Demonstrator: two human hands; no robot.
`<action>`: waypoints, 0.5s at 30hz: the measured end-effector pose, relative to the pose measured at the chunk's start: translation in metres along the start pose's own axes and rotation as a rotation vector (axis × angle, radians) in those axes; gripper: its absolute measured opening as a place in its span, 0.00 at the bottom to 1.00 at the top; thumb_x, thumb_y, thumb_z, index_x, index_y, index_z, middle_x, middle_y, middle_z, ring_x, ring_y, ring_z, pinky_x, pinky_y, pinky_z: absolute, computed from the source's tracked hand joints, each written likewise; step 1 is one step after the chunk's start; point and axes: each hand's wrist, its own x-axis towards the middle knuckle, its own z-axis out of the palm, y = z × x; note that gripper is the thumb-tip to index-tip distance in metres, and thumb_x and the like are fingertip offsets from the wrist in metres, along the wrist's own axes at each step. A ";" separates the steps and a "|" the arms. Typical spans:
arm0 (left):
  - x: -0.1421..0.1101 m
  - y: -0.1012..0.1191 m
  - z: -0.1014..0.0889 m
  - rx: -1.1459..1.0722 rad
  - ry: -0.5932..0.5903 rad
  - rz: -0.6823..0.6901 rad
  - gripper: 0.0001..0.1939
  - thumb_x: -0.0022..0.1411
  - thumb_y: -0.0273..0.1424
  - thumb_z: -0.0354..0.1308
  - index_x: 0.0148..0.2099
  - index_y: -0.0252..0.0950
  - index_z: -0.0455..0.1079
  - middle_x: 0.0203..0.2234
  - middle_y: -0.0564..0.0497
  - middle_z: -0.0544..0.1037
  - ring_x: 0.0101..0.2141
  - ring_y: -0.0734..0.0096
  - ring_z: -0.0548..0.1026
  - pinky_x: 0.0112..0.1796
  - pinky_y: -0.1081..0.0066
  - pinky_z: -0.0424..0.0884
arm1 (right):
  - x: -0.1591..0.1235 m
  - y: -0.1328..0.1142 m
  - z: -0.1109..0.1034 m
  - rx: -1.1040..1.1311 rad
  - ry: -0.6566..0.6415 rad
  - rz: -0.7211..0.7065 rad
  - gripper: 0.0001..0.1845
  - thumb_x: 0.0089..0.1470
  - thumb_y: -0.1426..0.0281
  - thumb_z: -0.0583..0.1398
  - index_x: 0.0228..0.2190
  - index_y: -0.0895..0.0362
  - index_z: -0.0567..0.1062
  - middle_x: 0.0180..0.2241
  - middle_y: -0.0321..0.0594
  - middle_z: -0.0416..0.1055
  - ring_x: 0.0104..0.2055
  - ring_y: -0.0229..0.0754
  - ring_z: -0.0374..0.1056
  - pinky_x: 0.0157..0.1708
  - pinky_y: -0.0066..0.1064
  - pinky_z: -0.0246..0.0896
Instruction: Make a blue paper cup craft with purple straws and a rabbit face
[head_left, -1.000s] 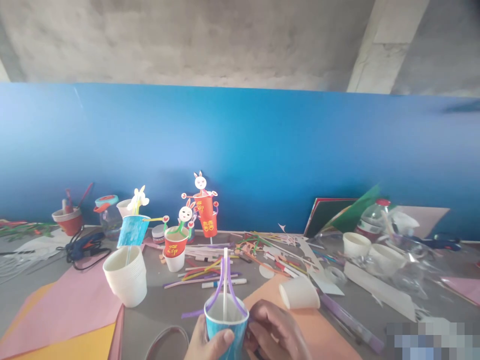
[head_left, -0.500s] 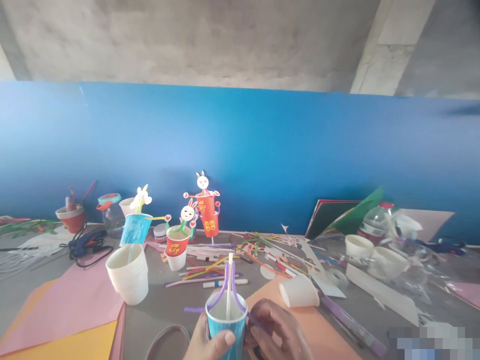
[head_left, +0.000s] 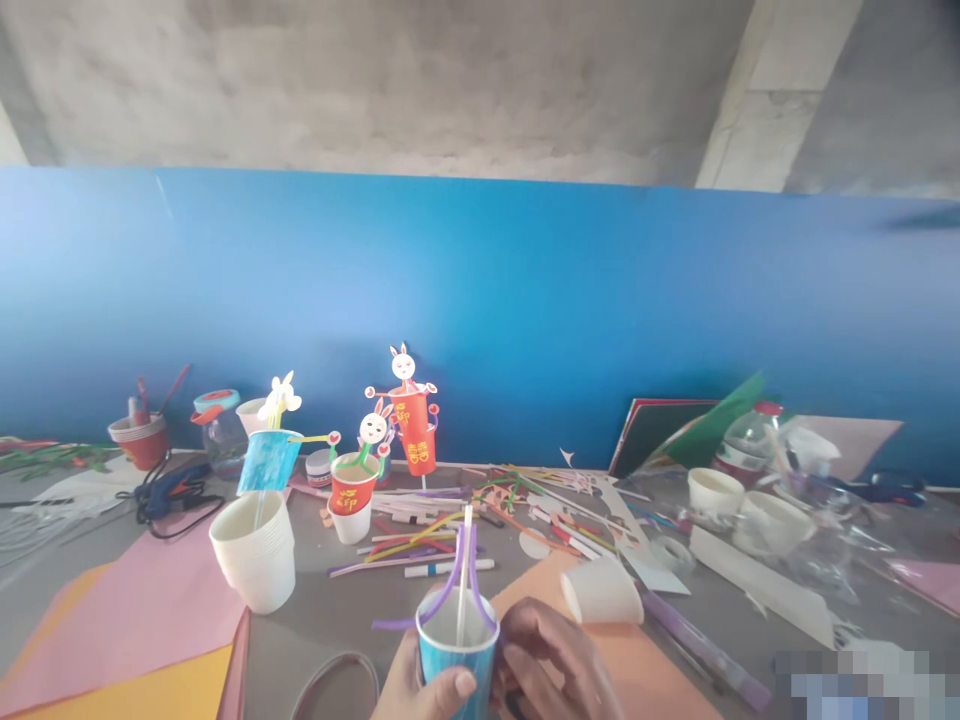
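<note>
At the bottom middle I hold a blue paper cup [head_left: 457, 655]. My left hand [head_left: 421, 690] wraps its near side, thumb across the front. My right hand [head_left: 551, 665] is closed against the cup's right side, fingers curled at a purple straw [head_left: 450, 580] that bends through the cup and sticks out to the left. A white straw [head_left: 465, 565] stands upright out of the cup's mouth. An empty white cup [head_left: 601, 592] lies on its side on orange paper [head_left: 645, 670] just right of my hands.
A stack of white cups [head_left: 255, 550] stands left of me, with pink paper [head_left: 127, 610] beside it. Red cup figures with rabbit heads [head_left: 409, 420] and another blue cup [head_left: 268, 460] stand further back. Loose straws [head_left: 427, 545], bowls, a bottle [head_left: 746, 440] and a blue wall [head_left: 525, 300] fill the far side.
The view shifted slightly. The cup with its straws has moved a little to the right and the white straw tilted; both hands stay on it.
</note>
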 end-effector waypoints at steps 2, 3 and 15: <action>0.000 0.000 0.001 0.004 -0.001 -0.008 0.48 0.41 0.52 0.74 0.61 0.35 0.69 0.40 0.38 0.84 0.43 0.45 0.80 0.49 0.52 0.71 | 0.000 0.003 -0.004 0.025 0.003 -0.032 0.22 0.61 0.49 0.57 0.31 0.55 0.73 0.28 0.39 0.72 0.28 0.41 0.72 0.29 0.30 0.68; -0.001 0.001 0.003 0.011 -0.016 -0.018 0.48 0.41 0.52 0.75 0.61 0.35 0.69 0.41 0.38 0.83 0.44 0.44 0.79 0.50 0.52 0.71 | 0.000 0.004 -0.006 0.027 0.008 -0.037 0.21 0.62 0.49 0.57 0.33 0.55 0.74 0.30 0.39 0.71 0.29 0.41 0.72 0.29 0.30 0.68; -0.001 0.000 0.004 0.105 -0.161 -0.112 0.50 0.43 0.54 0.73 0.63 0.35 0.66 0.46 0.36 0.81 0.47 0.45 0.77 0.51 0.53 0.68 | 0.006 0.004 -0.008 0.096 0.036 -0.020 0.18 0.57 0.58 0.64 0.22 0.55 0.70 0.28 0.36 0.63 0.33 0.41 0.65 0.26 0.27 0.58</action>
